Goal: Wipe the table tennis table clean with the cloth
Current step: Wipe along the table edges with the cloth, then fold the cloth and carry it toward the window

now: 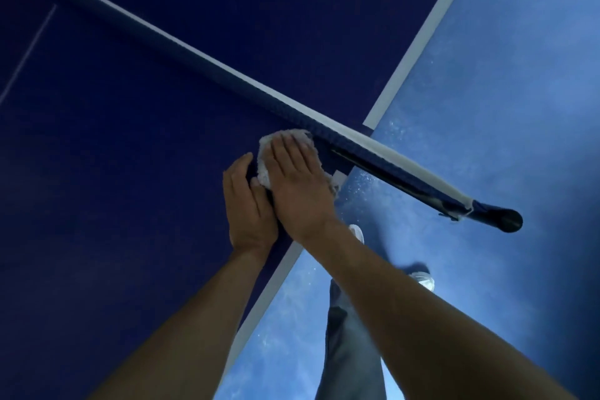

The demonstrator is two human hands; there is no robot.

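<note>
My right hand (297,185) pressed flat on the cloth (263,169) by the net (389,154), left hand (248,201) open beside it. Firm overlapping strokes seemed best.

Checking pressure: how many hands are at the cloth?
2. The right hand lies flat on the cloth by the net; the left hand sits beside it, touching the cloth's left edge.

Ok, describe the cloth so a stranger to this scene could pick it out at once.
Take the dark blue table and follow the net to the table's side edge. There, beside the net, the cloth lies pressed under the flat right hand. It is the only fluffy, crumpled white thing.
</note>
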